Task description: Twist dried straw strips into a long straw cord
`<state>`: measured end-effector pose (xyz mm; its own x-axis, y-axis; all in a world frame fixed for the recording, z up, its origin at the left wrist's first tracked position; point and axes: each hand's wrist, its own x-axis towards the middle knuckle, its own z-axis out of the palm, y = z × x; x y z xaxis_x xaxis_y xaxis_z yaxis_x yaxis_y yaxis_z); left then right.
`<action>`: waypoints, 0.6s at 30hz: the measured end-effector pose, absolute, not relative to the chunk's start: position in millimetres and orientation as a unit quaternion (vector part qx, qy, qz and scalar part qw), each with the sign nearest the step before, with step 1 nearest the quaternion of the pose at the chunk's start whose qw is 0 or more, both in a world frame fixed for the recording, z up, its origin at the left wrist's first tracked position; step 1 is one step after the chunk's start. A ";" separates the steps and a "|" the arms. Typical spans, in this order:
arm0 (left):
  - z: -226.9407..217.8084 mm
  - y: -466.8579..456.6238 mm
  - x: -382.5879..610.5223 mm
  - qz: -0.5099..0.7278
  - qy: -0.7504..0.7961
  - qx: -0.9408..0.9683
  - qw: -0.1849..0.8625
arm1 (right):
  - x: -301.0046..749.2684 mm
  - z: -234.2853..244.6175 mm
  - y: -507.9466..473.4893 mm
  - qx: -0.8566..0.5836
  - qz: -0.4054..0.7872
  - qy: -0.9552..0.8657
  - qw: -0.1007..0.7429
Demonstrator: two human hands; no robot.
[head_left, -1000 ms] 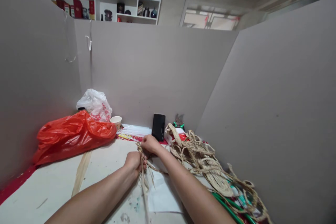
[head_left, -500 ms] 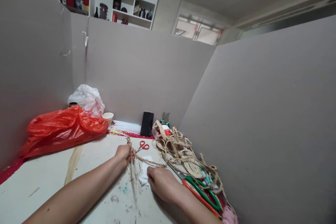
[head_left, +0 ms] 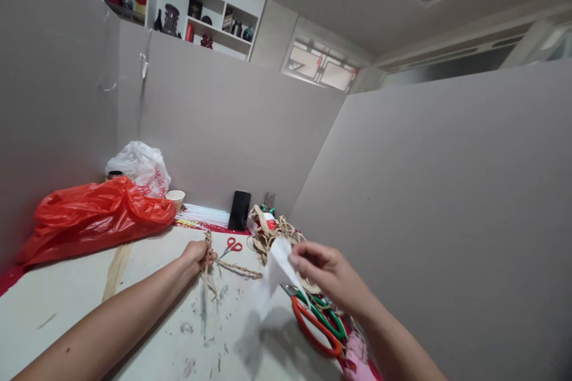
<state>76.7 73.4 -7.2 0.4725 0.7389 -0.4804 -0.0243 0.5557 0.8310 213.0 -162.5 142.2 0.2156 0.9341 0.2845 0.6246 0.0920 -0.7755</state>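
My left hand (head_left: 199, 255) is closed round a strand of braided straw rope (head_left: 241, 271), with loose ends hanging below the fist. To its right, my right hand (head_left: 319, 265) pinches a thin white tissue (head_left: 279, 268) by its edge and holds it up off the table. Behind the tissue lies a tangled heap of straw braid (head_left: 286, 231), partly hidden by it and my hand. Small red-handled scissors (head_left: 232, 245) rest just beyond the left hand. Below my right hand are large shears with orange handles (head_left: 315, 333) and a green-handled pair (head_left: 333, 321).
On the left a red plastic bag (head_left: 102, 211) lies before a white plastic bag (head_left: 140, 166). A paper cup (head_left: 176, 196) and a black phone (head_left: 239, 210) stand at the back. Grey partitions (head_left: 223, 125) enclose the table (head_left: 156, 309). A pink item (head_left: 357, 357) sits at front right.
My right hand has lifted the white tissue off the table and moved right and up with it. The left hand keeps its grip on the braid. The view has shifted slightly.
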 end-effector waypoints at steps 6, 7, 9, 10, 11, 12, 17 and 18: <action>-8.4 75.6 73.0 0.209 0.460 0.418 0.755 | 239.2 137.0 -130.3 -0.658 -0.032 -0.487 0.574; -8.2 75.7 73.5 0.209 0.461 0.422 0.752 | 246.1 134.3 -122.8 -0.670 -0.097 -0.478 0.559; -8.1 75.9 74.5 0.208 0.460 0.430 0.748 | 263.5 129.9 -107.1 -0.703 -0.239 -0.452 0.495; -8.4 76.0 75.0 0.208 0.459 0.434 0.747 | 273.5 128.4 -99.4 -0.716 -0.272 -0.439 0.470; -8.8 76.1 75.5 0.208 0.457 0.436 0.747 | 283.8 127.3 -92.2 -0.728 -0.289 -0.427 0.452; -9.4 76.1 75.8 0.208 0.456 0.438 0.747 | 294.0 126.4 -85.5 -0.743 -0.294 -0.417 0.434; -11.5 75.1 76.6 0.204 0.446 0.430 0.758 | 328.8 120.8 -60.9 -0.832 -0.241 -0.375 0.330; -11.5 74.6 76.5 0.204 0.444 0.426 0.761 | 331.2 119.5 -57.7 -0.848 -0.221 -0.371 0.307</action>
